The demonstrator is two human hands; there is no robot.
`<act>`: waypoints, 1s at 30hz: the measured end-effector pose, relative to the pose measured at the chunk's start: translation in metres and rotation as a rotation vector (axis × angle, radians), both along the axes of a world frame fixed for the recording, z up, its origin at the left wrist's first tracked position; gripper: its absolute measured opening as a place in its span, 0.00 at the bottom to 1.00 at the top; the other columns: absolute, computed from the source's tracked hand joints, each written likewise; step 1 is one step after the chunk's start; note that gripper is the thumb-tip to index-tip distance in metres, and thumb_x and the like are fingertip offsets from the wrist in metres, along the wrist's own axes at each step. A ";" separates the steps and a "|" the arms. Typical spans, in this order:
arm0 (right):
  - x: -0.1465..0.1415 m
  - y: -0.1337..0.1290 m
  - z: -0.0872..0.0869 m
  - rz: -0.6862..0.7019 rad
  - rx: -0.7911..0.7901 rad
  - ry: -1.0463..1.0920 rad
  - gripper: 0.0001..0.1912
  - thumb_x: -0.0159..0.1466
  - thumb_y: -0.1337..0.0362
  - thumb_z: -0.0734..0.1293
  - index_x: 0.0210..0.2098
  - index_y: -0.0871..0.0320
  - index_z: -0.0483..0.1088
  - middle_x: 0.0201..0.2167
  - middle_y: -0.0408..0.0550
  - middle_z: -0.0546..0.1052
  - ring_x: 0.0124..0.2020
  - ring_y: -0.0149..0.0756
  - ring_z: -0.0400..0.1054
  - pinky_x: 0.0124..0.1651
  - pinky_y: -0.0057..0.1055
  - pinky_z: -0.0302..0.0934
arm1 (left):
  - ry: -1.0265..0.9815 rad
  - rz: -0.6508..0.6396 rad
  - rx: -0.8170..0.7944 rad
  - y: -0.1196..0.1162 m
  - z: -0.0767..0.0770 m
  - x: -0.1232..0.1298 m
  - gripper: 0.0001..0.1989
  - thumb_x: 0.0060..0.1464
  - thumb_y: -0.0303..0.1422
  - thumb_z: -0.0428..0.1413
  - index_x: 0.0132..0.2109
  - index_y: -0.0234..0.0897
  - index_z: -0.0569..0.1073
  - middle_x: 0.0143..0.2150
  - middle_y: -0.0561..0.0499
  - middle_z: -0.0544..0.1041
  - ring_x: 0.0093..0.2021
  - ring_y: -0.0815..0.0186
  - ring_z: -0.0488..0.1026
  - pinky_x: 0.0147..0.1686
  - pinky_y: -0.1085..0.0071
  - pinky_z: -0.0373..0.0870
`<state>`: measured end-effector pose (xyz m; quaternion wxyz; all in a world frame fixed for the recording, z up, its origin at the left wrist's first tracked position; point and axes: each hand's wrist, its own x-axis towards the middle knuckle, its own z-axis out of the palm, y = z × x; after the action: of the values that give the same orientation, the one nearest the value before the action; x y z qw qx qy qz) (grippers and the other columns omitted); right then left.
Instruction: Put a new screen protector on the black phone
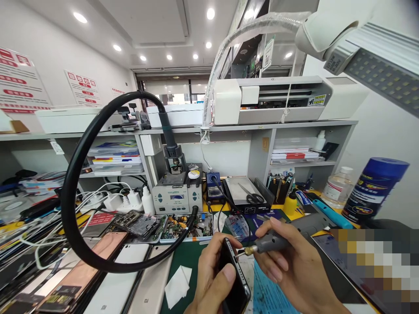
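In my left hand (207, 279), a dark smartphone (241, 283) is held tilted, its metal end edge with the port and small holes turned to the right. My left thumb lies across its front. Fingers of my right hand (297, 261) are wrapped round a grey handheld rotary tool (271, 242) with a brass collet at its front. The tool's thin tip is at the phone's edge; whether it touches cannot be made out. Under both hands are a green mat (186, 253) and a blue printed sheet (266, 288).
A thick black hose (67, 218) loops from the grey hot-air station (176, 198) across the left side. Phones such as a white one (119, 279) line the left. A tray of circuit parts (186, 226) stands ahead. Scissors (252, 194) and a blue spray can (373, 189) are farther right.
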<state>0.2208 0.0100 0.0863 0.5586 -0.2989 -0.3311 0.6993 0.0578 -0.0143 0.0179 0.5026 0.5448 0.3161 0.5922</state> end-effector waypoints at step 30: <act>0.003 0.001 -0.003 0.016 -0.001 0.022 0.20 0.54 0.50 0.77 0.25 0.64 0.81 0.07 0.35 0.55 0.09 0.26 0.57 0.17 0.25 0.53 | -0.024 -0.027 0.027 0.000 0.004 0.001 0.28 0.55 0.56 0.57 0.48 0.36 0.73 0.32 0.50 0.64 0.33 0.64 0.60 0.32 0.69 0.55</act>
<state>0.2239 0.0108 0.0837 0.5566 -0.2888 -0.3268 0.7071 0.0585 -0.0142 0.0215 0.5066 0.5487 0.2948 0.5961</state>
